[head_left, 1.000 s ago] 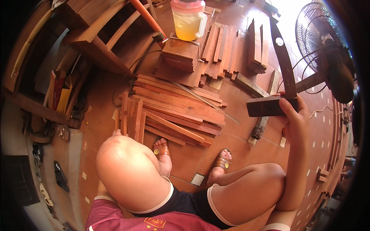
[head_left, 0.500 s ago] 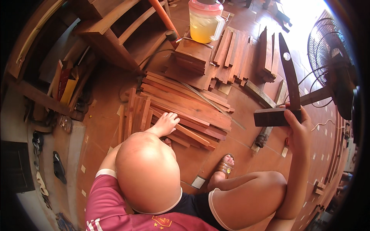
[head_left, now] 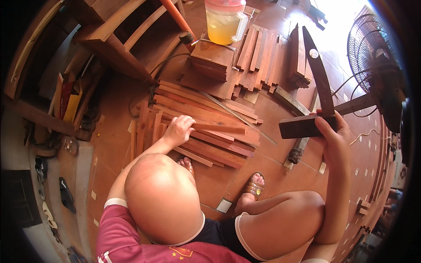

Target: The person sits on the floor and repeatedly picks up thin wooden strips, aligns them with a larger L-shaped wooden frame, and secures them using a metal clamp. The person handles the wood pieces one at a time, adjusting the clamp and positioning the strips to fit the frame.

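Whereas the left hand (head_left: 179,131) was only over the pile (head_left: 234,158) half a second ago, it now grips one strip (head_left: 221,128), jutting out to its right over the pile, so both hands are loaded, the right hand (head_left: 334,136) holding a square (head_left: 321,83).

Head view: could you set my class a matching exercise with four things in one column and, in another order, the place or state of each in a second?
Column 1
1. Left hand
2. Right hand
3. Pitcher
4. Fan

Column 2
A. Stands on a brown stack, with yellow liquid inside
B. Grips a dark L-shaped tool
C. Near the picture's right edge, with a round mesh cage
D. Holds one end of a reddish wooden strip

Pairs: 1-D, 2-B, 3-A, 4-C
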The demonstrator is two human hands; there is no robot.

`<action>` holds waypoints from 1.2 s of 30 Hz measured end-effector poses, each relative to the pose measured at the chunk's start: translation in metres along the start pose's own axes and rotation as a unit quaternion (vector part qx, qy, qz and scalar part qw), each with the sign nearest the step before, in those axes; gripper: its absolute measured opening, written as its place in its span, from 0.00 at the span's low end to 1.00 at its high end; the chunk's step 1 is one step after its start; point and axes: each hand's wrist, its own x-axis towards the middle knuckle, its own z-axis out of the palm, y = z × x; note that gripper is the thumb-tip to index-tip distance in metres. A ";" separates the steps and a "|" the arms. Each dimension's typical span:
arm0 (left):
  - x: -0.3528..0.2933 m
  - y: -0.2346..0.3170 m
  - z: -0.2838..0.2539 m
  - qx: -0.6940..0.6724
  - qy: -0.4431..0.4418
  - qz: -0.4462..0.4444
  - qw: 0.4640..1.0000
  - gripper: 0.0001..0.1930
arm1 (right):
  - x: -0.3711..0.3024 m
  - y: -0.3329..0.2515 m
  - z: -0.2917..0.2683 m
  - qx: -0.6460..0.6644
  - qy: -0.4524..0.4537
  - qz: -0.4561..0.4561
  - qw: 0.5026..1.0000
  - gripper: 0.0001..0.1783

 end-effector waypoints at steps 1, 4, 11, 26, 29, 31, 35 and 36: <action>0.005 0.000 -0.010 -0.015 0.025 -0.002 1.000 0.16 | 0.000 -0.001 0.003 -0.003 -0.002 0.000 1.000 0.19; 0.024 0.004 -0.034 -0.086 0.083 -0.031 0.992 0.15 | 0.001 -0.006 0.003 -0.016 0.000 0.002 1.000 0.19; 0.068 0.034 -0.089 -0.285 0.070 -0.070 0.953 0.11 | 0.004 -0.008 0.001 0.023 -0.023 -0.042 0.999 0.18; 0.131 0.156 -0.116 -0.310 -0.274 -0.047 0.909 0.11 | -0.007 -0.016 -0.025 0.115 -0.019 -0.080 0.990 0.20; 0.120 0.151 -0.110 -0.284 -0.277 0.009 0.918 0.11 | -0.011 -0.016 -0.029 0.096 -0.052 -0.079 0.991 0.20; 0.118 0.150 -0.110 -0.253 -0.292 0.028 0.922 0.11 | -0.013 -0.014 -0.029 0.078 -0.058 -0.087 0.991 0.20; 0.123 0.153 -0.113 -0.266 -0.288 0.033 0.919 0.11 | -0.013 -0.009 -0.032 0.051 -0.067 -0.070 0.994 0.22; 0.123 0.154 -0.112 -0.271 -0.288 0.036 0.918 0.11 | -0.012 -0.007 -0.032 0.047 -0.070 -0.071 0.994 0.23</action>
